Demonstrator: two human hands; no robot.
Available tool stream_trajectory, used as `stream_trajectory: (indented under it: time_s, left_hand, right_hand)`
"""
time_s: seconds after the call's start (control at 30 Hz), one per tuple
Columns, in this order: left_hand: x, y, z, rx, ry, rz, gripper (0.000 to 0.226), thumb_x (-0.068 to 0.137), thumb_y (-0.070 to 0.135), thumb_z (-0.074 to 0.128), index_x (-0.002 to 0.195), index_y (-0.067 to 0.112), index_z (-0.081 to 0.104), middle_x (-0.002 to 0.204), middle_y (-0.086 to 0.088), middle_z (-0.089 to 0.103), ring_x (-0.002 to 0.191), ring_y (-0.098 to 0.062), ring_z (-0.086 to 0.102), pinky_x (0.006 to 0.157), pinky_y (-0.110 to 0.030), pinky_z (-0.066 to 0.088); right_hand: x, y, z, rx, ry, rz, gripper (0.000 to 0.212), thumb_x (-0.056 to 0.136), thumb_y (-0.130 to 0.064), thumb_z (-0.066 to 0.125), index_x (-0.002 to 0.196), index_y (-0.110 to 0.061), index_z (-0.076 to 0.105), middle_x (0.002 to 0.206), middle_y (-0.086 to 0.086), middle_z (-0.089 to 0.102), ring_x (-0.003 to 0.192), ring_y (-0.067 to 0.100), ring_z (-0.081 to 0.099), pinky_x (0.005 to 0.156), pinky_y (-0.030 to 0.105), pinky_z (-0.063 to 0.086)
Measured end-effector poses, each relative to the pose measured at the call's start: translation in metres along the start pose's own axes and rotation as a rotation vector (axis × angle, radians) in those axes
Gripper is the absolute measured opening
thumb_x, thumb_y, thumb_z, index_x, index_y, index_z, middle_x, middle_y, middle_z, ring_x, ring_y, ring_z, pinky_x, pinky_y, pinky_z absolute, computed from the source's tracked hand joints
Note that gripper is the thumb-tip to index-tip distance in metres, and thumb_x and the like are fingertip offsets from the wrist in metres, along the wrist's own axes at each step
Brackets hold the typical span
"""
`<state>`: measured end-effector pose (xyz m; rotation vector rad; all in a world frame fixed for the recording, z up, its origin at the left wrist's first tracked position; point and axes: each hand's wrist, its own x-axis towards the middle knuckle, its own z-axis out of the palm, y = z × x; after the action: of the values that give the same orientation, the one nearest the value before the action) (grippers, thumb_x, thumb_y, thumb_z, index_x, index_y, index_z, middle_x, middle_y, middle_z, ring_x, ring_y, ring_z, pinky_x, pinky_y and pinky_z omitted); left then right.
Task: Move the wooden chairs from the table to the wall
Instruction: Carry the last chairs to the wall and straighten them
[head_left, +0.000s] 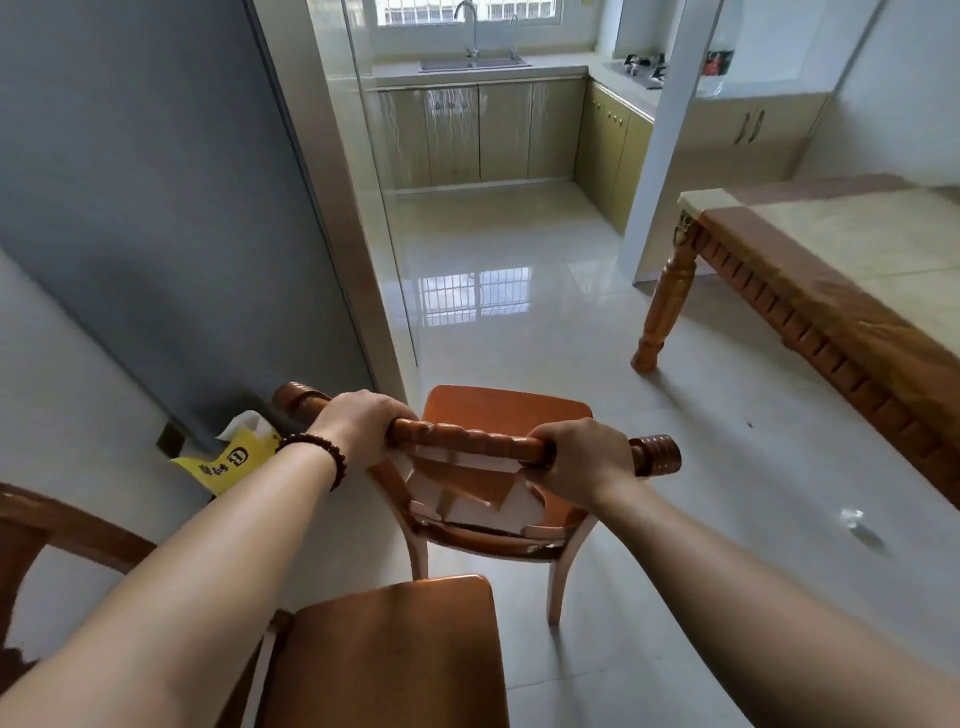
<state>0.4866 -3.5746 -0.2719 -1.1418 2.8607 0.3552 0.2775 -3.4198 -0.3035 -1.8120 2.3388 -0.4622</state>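
A wooden chair (506, 410) with an orange-brown seat stands on the tiled floor in front of me, its back toward me. My left hand (363, 428) and my right hand (582, 462) both grip its carved top rail (467, 439). A second wooden chair (384, 654) sits at the bottom of the view beside the wall, its seat under my arms. The wooden table (841, 317) with a pale top stands at the right. The wall (57, 395) runs along the left.
A yellow and white bag (228, 460) lies on the floor by the grey panel (156, 208) at the left. The kitchen doorway with cabinets (478, 130) is straight ahead. A small scrap (852, 519) lies on the tiles at the right.
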Motion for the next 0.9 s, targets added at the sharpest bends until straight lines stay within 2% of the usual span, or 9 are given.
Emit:
stream_trajectory:
  time_s: [0.1, 0.33, 0.43, 0.57, 0.67, 0.73, 0.8, 0.9]
  left_hand:
    - [0.003, -0.003, -0.004, 0.033, -0.06, 0.055, 0.017, 0.085, 0.027, 0.065, 0.099, 0.035, 0.07, 0.088, 0.011, 0.071, 0.083, -0.014, 0.065, 0.078, -0.033, 0.056]
    - [0.0, -0.009, -0.008, 0.043, -0.106, 0.081, 0.018, 0.085, 0.027, 0.065, 0.102, 0.032, 0.07, 0.091, 0.007, 0.071, 0.084, -0.014, 0.065, 0.076, -0.026, 0.054]
    - [-0.011, -0.018, -0.011, 0.064, -0.118, 0.084, 0.016, 0.085, 0.025, 0.065, 0.098, 0.033, 0.07, 0.088, 0.009, 0.07, 0.083, -0.013, 0.064, 0.074, -0.025, 0.052]
    - [-0.035, -0.038, -0.013, 0.042, -0.101, 0.054, 0.019, 0.084, 0.021, 0.064, 0.099, 0.033, 0.069, 0.09, 0.011, 0.068, 0.085, -0.012, 0.062, 0.069, -0.02, 0.042]
    - [-0.059, -0.053, -0.014, 0.03, -0.079, 0.021, 0.024, 0.083, 0.018, 0.065, 0.099, 0.035, 0.069, 0.086, 0.015, 0.064, 0.085, -0.013, 0.062, 0.07, -0.021, 0.043]
    - [-0.073, -0.062, -0.016, 0.022, -0.076, -0.005, 0.023, 0.081, 0.017, 0.066, 0.091, 0.038, 0.069, 0.08, 0.016, 0.061, 0.086, -0.015, 0.063, 0.075, -0.025, 0.047]
    - [-0.089, -0.075, -0.016, 0.038, -0.066, -0.032, 0.022, 0.081, 0.019, 0.065, 0.077, 0.041, 0.064, 0.072, 0.017, 0.058, 0.085, -0.013, 0.062, 0.075, -0.025, 0.045]
    - [-0.11, -0.093, -0.016, 0.104, -0.015, -0.051, 0.007, 0.082, 0.024, 0.063, 0.081, 0.029, 0.068, 0.07, 0.012, 0.061, 0.077, -0.01, 0.057, 0.063, -0.01, 0.032]
  right_hand:
    - [0.001, 0.0, -0.001, -0.042, 0.005, -0.011, 0.011, 0.081, -0.042, 0.063, 0.089, -0.034, 0.065, 0.075, -0.011, 0.064, 0.064, 0.01, 0.052, 0.048, 0.017, 0.025]
    - [-0.003, -0.006, 0.004, -0.05, 0.061, -0.084, 0.013, 0.08, -0.042, 0.063, 0.085, -0.03, 0.066, 0.07, -0.009, 0.064, 0.06, 0.01, 0.053, 0.048, 0.014, 0.026]
    - [-0.006, -0.015, 0.011, -0.043, 0.074, -0.109, 0.016, 0.08, -0.043, 0.063, 0.087, -0.029, 0.066, 0.072, -0.008, 0.066, 0.059, 0.007, 0.049, 0.051, 0.015, 0.034]
    - [-0.007, -0.039, 0.02, -0.02, 0.062, -0.15, 0.018, 0.081, -0.044, 0.062, 0.087, -0.028, 0.065, 0.074, -0.006, 0.066, 0.063, 0.012, 0.055, 0.057, 0.023, 0.047]
    - [-0.006, -0.057, 0.028, 0.001, 0.075, -0.21, 0.018, 0.081, -0.042, 0.063, 0.087, -0.025, 0.066, 0.075, -0.005, 0.067, 0.062, 0.01, 0.051, 0.053, 0.016, 0.035]
    - [-0.004, -0.069, 0.032, 0.003, 0.064, -0.246, 0.018, 0.082, -0.042, 0.062, 0.087, -0.025, 0.066, 0.075, -0.005, 0.066, 0.062, 0.009, 0.05, 0.053, 0.014, 0.03]
    - [-0.001, -0.083, 0.039, 0.007, 0.039, -0.277, 0.018, 0.084, -0.042, 0.061, 0.087, -0.025, 0.065, 0.076, -0.005, 0.066, 0.064, 0.011, 0.054, 0.054, 0.015, 0.035]
    - [0.005, -0.104, 0.047, 0.008, 0.01, -0.318, 0.02, 0.085, -0.045, 0.058, 0.088, -0.026, 0.064, 0.078, -0.005, 0.066, 0.069, 0.014, 0.059, 0.061, 0.023, 0.049]
